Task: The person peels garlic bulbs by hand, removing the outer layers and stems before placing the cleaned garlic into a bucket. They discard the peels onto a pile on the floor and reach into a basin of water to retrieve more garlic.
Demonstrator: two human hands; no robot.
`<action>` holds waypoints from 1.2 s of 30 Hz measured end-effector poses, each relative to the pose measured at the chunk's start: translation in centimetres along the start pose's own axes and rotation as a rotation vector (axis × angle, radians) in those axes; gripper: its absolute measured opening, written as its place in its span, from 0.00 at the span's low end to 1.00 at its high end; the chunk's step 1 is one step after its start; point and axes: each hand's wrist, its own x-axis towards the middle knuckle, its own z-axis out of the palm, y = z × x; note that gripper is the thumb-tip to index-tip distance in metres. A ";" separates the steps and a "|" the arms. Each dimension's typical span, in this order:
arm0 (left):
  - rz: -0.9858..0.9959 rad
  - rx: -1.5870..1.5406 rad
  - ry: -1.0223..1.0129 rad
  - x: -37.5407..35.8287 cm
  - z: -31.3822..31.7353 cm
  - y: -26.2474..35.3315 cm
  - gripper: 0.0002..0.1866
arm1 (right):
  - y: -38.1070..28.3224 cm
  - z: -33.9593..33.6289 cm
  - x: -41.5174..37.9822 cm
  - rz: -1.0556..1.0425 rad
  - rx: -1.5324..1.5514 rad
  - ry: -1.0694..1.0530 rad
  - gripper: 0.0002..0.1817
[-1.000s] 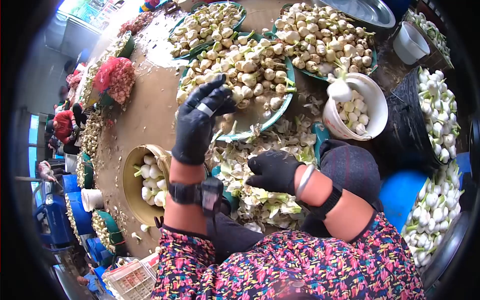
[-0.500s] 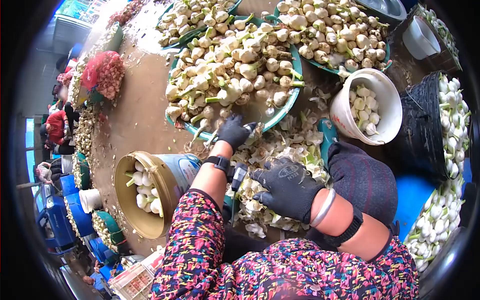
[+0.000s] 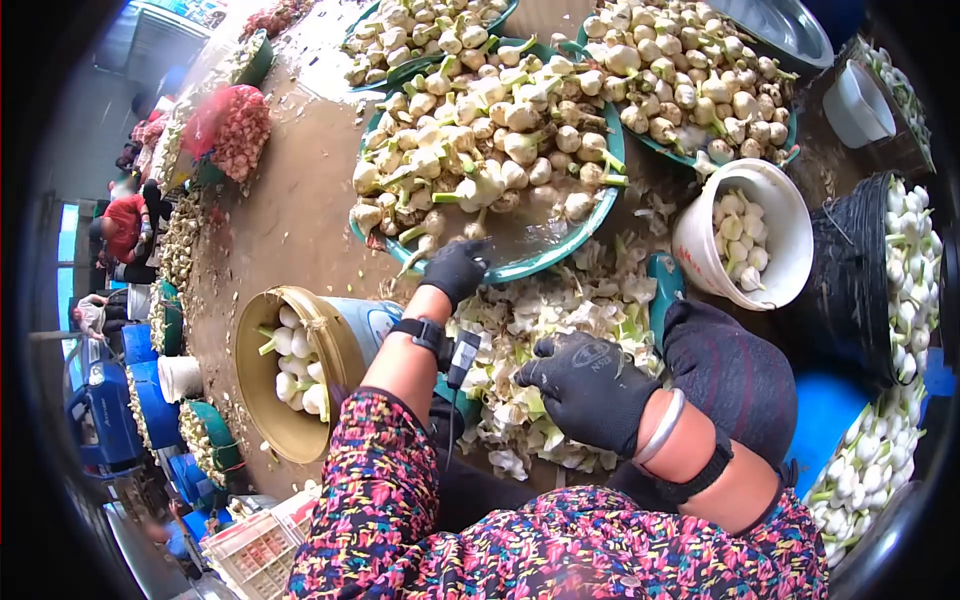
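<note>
My left hand (image 3: 455, 272), in a black glove, is at the near rim of a green basin (image 3: 540, 262) heaped with unpeeled garlic bulbs (image 3: 480, 130). Its fingers curl beside a garlic bulb (image 3: 428, 243) with a long stem. What they hold, if anything, is hidden. My right hand (image 3: 590, 390), gloved in black too, hovers over a pile of garlic skins (image 3: 500, 410). Its fingers are bent with the thumb apart, and nothing shows between them. A black device (image 3: 464, 358) with a cable sits at my left wrist.
A gold-rimmed bucket (image 3: 250, 370) on the left and a white bucket (image 3: 690, 240) on the right hold peeled garlic. A large black tub (image 3: 845, 270) of white bulbs stands far right. Another green basin (image 3: 650, 140) is behind. People work at far left, near a person in red (image 3: 125, 225).
My left hand has shifted left along the basin's near rim. The fingers of my right hand have bent a little more above the skins. The view has turned slightly.
</note>
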 end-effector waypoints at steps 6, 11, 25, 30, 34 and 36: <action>-0.065 0.251 0.006 2.5 4.2 -6.8 0.16 | 0.4 -0.7 0.8 0.038 0.112 0.077 0.16; -0.101 -0.781 -0.001 -0.2 -2.4 -2.9 0.12 | 1.0 -0.4 1.8 0.129 0.302 0.350 0.19; 0.121 -1.077 0.172 -17.9 -12.3 13.3 0.32 | -1.7 1.0 1.2 -0.079 1.446 0.368 0.24; 0.205 -1.211 0.205 -17.5 -11.5 13.8 0.34 | -2.0 0.0 -0.3 -0.003 1.390 0.324 0.20; 0.184 -1.266 0.181 -16.7 -11.3 14.5 0.33 | -2.4 -1.2 -0.8 0.087 1.289 0.481 0.10; 0.177 -1.281 0.164 -16.6 -11.2 14.8 0.34 | -2.1 -0.9 -0.5 0.073 1.249 0.534 0.06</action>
